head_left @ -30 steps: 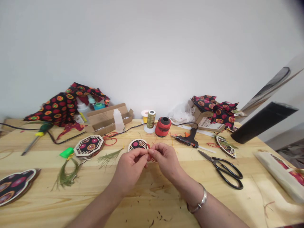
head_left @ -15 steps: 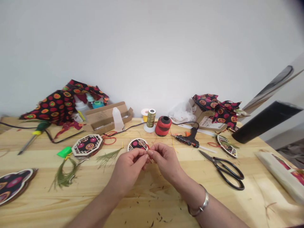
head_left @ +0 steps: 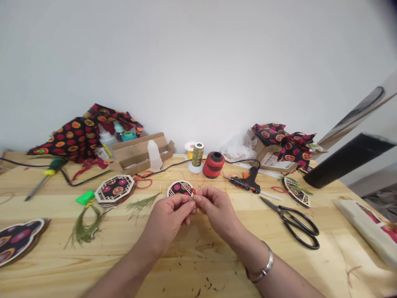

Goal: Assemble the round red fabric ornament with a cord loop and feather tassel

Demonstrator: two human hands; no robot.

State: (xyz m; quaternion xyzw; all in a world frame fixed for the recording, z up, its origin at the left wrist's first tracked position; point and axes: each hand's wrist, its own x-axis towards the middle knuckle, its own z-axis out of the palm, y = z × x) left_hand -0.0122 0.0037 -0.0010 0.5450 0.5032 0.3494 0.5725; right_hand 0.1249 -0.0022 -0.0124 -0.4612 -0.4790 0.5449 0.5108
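Observation:
My left hand [head_left: 170, 217] and my right hand [head_left: 218, 211] meet at mid-table, thumbs and forefingers pinched together. Between their fingertips runs a red cord [head_left: 194, 191], partly hidden by the fingers. Just beyond them lies a round ornament [head_left: 179, 188] with a pale wooden lattice rim over dark patterned fabric; the red cord reaches its right edge. A silver bangle circles my right wrist. Left of my hands a green tassel [head_left: 145, 203] with a yellow tie lies flat.
Black-handled scissors [head_left: 293, 221] and a hot glue gun [head_left: 248, 181] lie at right. A red thread spool [head_left: 213, 164] and a gold-green spool [head_left: 198, 155] stand behind my hands. An octagonal ornament [head_left: 114, 189], a looped tassel [head_left: 83, 225] and a screwdriver [head_left: 45, 178] lie at left.
Both hands stay pinched at nearly the same spot, with only slight finger movement. A bit more of the red cord shows beside the round ornament. The other things remain in place.

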